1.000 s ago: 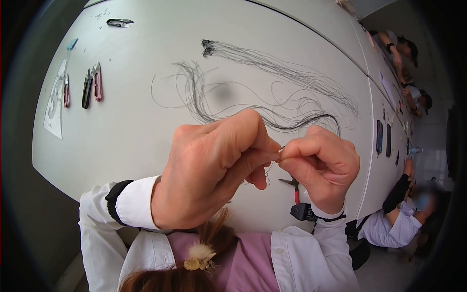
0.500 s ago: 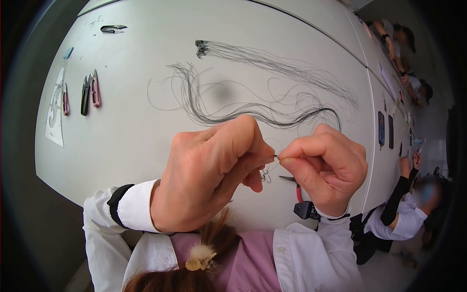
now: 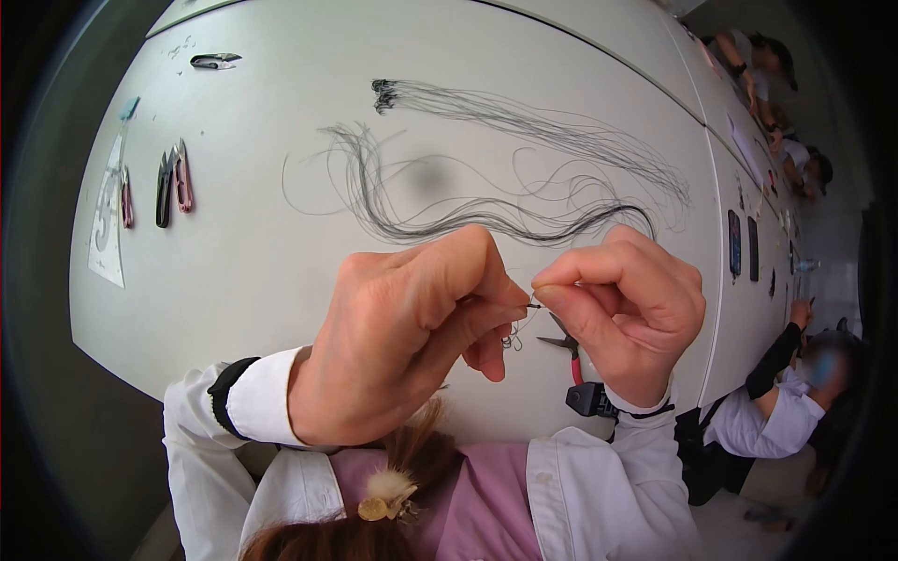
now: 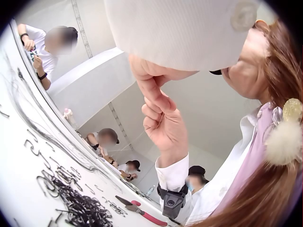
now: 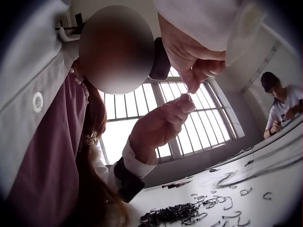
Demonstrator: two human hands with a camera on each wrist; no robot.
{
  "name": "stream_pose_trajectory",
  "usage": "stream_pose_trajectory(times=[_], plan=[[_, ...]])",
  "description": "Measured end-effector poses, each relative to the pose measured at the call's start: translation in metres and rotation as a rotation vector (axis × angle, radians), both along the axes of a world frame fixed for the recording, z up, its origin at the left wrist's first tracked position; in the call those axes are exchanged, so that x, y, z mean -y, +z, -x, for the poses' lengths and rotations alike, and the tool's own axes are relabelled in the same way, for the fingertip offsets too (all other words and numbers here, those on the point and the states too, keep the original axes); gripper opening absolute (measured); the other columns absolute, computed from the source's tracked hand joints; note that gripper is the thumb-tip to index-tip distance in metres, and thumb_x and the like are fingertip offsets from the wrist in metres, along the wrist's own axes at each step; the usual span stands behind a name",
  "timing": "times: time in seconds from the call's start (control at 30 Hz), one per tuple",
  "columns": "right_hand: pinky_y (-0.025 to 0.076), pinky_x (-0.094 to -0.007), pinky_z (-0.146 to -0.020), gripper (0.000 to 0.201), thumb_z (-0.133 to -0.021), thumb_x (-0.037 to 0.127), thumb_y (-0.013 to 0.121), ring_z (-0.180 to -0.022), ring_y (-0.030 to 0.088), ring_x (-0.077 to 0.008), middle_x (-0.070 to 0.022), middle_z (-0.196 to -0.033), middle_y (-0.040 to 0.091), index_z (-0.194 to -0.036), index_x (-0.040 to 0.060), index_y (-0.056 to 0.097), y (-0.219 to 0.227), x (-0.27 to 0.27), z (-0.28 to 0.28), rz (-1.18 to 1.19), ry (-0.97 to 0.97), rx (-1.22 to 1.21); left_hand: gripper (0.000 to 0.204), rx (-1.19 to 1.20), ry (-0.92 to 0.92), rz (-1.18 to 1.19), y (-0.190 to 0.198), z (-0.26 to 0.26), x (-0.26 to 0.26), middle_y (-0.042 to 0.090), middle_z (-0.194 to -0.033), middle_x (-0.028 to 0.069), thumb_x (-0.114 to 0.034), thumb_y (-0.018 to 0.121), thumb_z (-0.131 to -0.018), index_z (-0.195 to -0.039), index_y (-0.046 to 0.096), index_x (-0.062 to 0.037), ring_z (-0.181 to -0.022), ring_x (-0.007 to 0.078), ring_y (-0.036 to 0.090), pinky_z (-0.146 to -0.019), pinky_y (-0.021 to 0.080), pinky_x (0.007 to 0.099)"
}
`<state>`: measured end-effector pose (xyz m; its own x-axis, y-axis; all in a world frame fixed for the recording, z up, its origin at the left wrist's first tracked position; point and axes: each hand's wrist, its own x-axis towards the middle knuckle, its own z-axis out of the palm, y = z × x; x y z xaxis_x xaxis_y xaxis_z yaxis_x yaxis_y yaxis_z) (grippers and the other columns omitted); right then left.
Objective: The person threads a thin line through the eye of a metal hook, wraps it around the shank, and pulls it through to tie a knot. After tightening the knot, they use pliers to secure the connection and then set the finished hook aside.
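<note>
My left hand [image 3: 412, 327] pinches a small dark piece, apparently a fish hook's shank [image 3: 535, 306], whose tip pokes out past thumb and forefinger. Just beside it, the right hand [image 3: 636, 309] has its thumb and forefinger together on a thin line [image 3: 531, 296] that runs down to that tip. Most of the hook is hidden by the fingers. Both hands are raised over the table, fingertips almost meeting, as the left wrist view also shows. Under them lie loose fish hooks [image 3: 512, 340], and a black heap of hooks [image 4: 87, 208] appears in the left wrist view.
Beyond the hands stretch a loose bundle of dark line [image 3: 505, 220] and a second bundle [image 3: 524, 122] with dark clustered ends. Red-handled pliers [image 3: 573, 360] lie by the right wrist. Thread snips [image 3: 164, 187] and a set square [image 3: 108, 220] are at left. Other people sit along the table.
The right fingertips have lifted slightly off the dark tip, with a bit of line now showing between. Both hands sit slightly lower in the head view than a second ago.
</note>
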<state>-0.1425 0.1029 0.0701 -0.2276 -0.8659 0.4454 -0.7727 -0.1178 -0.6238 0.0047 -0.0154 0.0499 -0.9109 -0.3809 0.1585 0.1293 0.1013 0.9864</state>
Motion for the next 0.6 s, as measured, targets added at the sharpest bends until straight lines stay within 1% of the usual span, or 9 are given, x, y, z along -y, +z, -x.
stream_pose_trajectory(times=[0.07,0.23,0.3,0.43,0.5,0.53,0.6], plan=[[0.029,-0.0203,-0.038,0.014,-0.067,-0.005,0.071,-0.042,0.043,-0.0058,-0.0004,-0.056,0.051,-0.075,0.0040,0.065,-0.0001,-0.0001,0.0014,-0.008,0.004,0.021,0.013,0.025,-0.009,-0.038,0.0003,-0.0003,0.0003,0.061,-0.070,0.0088,0.001,0.053,-0.089,-0.077,0.046,0.0002,-0.058,0.0156,0.065,-0.051,0.050,0.0219],[0.029,-0.0201,-0.038,0.013,-0.067,-0.004,0.072,-0.042,0.043,-0.0058,-0.0004,-0.055,0.050,-0.075,0.0041,0.065,-0.0003,-0.0012,-0.0002,-0.004,-0.004,0.040,0.014,0.032,-0.023,-0.042,0.0000,-0.0001,0.0003,0.061,-0.071,0.0086,0.001,0.052,-0.089,-0.077,0.045,0.0003,-0.058,0.0157,0.065,-0.051,0.050,0.0219],[0.030,-0.0200,-0.038,0.013,-0.067,-0.003,0.072,-0.042,0.043,-0.0060,-0.0006,-0.055,0.050,-0.075,0.0043,0.066,-0.0006,-0.0013,-0.0015,0.035,-0.011,-0.027,0.014,0.035,-0.028,-0.039,-0.0003,-0.0001,0.0003,0.061,-0.071,0.0086,0.001,0.052,-0.089,-0.078,0.045,0.0002,-0.058,0.0157,0.065,-0.051,0.050,0.0217],[0.029,-0.0205,-0.038,0.013,-0.067,-0.003,0.072,-0.042,0.043,-0.0064,-0.0009,-0.055,0.050,-0.075,0.0042,0.066,-0.0008,-0.0015,-0.0028,0.037,-0.043,-0.031,0.013,0.025,-0.041,-0.035,-0.0001,-0.0003,0.0009,0.061,-0.071,0.0090,0.002,0.052,-0.089,-0.078,0.044,0.0002,-0.058,0.0157,0.065,-0.051,0.051,0.0219],[0.027,-0.0205,-0.039,0.012,-0.067,-0.004,0.071,-0.042,0.039,-0.0056,-0.0004,-0.054,0.048,-0.075,0.0034,0.065,-0.0019,-0.0008,-0.0002,0.013,-0.014,0.024,0.013,0.027,-0.045,-0.029,0.0012,-0.0006,0.0003,0.061,-0.071,0.0092,0.003,0.051,-0.089,-0.078,0.044,0.0002,-0.058,0.0157,0.065,-0.051,0.051,0.0220],[0.027,-0.0205,-0.039,0.012,-0.067,-0.004,0.071,-0.042,0.039,-0.0056,-0.0004,-0.054,0.048,-0.075,0.0034,0.065,-0.0030,-0.0003,0.0005,0.015,-0.014,0.024,0.012,0.026,-0.028,-0.016,0.0021,-0.0009,-0.0009,0.061,-0.071,0.0095,0.004,0.052,-0.088,-0.079,0.045,0.0007,-0.058,0.0158,0.065,-0.051,0.050,0.0221],[0.025,-0.0196,-0.041,0.009,-0.070,-0.003,0.070,-0.044,0.034,-0.0030,0.0024,-0.054,0.044,-0.076,0.0017,0.065,-0.0064,0.0005,0.0018,-0.059,0.019,0.224,0.011,0.025,-0.012,-0.002,0.0019,-0.0011,-0.0015,0.061,-0.071,0.0097,0.005,0.052,-0.087,-0.079,0.046,0.0013,-0.057,0.0158,0.065,-0.051,0.050,0.0222]])
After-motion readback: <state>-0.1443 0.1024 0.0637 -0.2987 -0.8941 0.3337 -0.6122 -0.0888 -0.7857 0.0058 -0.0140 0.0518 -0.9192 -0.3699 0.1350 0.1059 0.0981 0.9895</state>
